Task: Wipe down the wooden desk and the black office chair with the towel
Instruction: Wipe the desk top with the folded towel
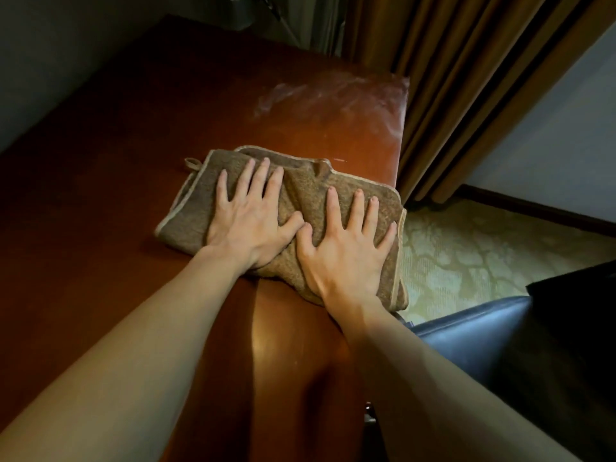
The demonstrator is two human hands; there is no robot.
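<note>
We noted the wooden desk [116,228] filling the left and centre of the frame, its top a glossy reddish-brown. A pale reflection sat in the lower centre between the two bare forearms.

At lower right, just beside the desk's right edge, we saw the black office chair [483,331], with a dull sheen on its leather-like surface. Past it, at centre right, lay a pale patterned carpet [466,248], edged by a dark baseboard [533,208] under a light wall.

Farther up, toward the desk's far right corner, we recorded whitish smears [316,98] on the wood. Brown pleated curtains [466,78] hung at upper right, close against the desk's right edge. The upper left was a dim grey wall.

The towel [306,195], brown with a lighter hem, lay folded and bunched on the desk at frame centre. Its right end reached the desk's right edge, and a small hanging loop [191,163] stuck out at its upper left corner.

The left hand [246,225] pressed flat on the towel's left half, fingers straight and spread. The right hand [343,258] pressed flat on its right half in the same way. The thumbs nearly met over a ridge of cloth. Neither hand curled around the cloth; both palms bore down on it.
</note>
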